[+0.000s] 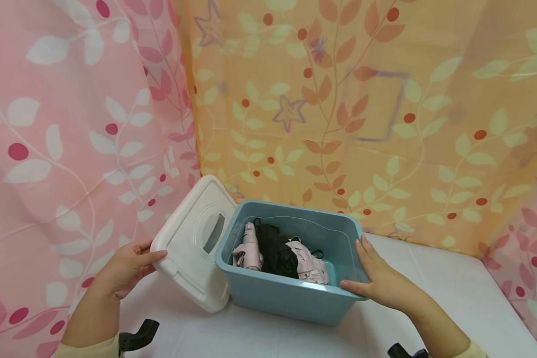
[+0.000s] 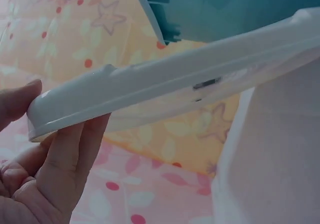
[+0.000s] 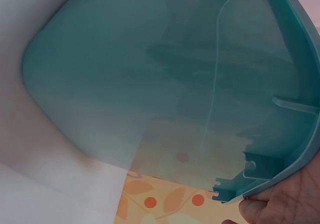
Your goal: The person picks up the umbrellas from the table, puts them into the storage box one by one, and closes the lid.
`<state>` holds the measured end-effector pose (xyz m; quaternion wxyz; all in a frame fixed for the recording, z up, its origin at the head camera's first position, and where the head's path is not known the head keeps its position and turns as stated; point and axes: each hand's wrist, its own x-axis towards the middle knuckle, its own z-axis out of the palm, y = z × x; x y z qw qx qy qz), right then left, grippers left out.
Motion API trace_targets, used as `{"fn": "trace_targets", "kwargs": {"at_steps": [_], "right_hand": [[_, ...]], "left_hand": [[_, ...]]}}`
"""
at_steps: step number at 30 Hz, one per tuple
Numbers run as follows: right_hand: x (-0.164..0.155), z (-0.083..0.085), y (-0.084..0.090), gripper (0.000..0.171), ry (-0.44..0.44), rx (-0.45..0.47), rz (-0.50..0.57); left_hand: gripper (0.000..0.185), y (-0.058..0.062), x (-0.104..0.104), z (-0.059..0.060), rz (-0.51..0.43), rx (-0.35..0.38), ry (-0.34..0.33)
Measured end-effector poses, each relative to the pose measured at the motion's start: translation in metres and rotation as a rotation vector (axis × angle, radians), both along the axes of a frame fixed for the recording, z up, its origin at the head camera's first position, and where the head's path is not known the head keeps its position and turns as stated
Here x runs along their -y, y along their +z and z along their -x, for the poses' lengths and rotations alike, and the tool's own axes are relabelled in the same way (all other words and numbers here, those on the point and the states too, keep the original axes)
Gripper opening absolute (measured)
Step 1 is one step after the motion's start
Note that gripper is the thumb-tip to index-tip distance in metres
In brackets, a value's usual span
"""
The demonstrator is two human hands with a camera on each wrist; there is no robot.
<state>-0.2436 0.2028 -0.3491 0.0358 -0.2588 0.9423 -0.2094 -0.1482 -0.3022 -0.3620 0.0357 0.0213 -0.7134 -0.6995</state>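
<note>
My left hand (image 1: 130,266) pinches the near-left edge of a white plastic lid (image 1: 192,248), thumb on top and fingers beneath, as the left wrist view also shows. The lid leans at a slant against the left side of a blue plastic storage box (image 1: 291,301) and has an oval recess with a grey handle. At the box's right end, my right hand (image 1: 385,278) holds the rim, its thumb at the front corner. Inside lie a rolled pale pink bundle (image 1: 250,248), a black cloth item (image 1: 275,251) and a crumpled pale pink cloth (image 1: 311,261).
The box stands on a white-covered table (image 1: 411,268). A pink patterned curtain (image 1: 71,149) hangs at the left, and an orange one (image 1: 362,124) hangs close behind the box. Black wrist mounts (image 1: 138,335) show at both forearms.
</note>
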Motion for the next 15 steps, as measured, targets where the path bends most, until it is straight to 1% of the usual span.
{"fn": "trace_targets", "kwargs": {"at_steps": [1, 4, 8, 11, 12, 15], "right_hand": [[-0.0001, 0.0, 0.0002, 0.108, -0.001, -0.001, 0.001], [-0.0001, -0.0003, 0.0004, 0.109, 0.0, -0.001, 0.005], [0.0, -0.0006, 0.0003, 0.11, -0.006, 0.006, -0.001], [-0.0001, -0.0006, 0.001, 0.11, -0.002, 0.0, -0.009], [0.0, -0.0008, 0.0014, 0.11, 0.0, -0.003, -0.012], [0.0, -0.0012, 0.0028, 0.109, 0.009, -0.015, -0.013]], "left_hand": [[0.055, 0.0018, -0.0019, -0.0003, 0.001, -0.007, 0.003], [0.044, 0.0038, -0.0056, 0.0, -0.007, -0.032, 0.044], [0.023, 0.0029, -0.0082, 0.0028, -0.045, -0.062, 0.151], [0.019, 0.0032, -0.0093, 0.0047, -0.058, -0.084, 0.227], [0.02, 0.0036, -0.0096, 0.0051, -0.059, -0.094, 0.244], [0.013, 0.0056, -0.0109, 0.005, -0.07, -0.115, 0.274]]}}
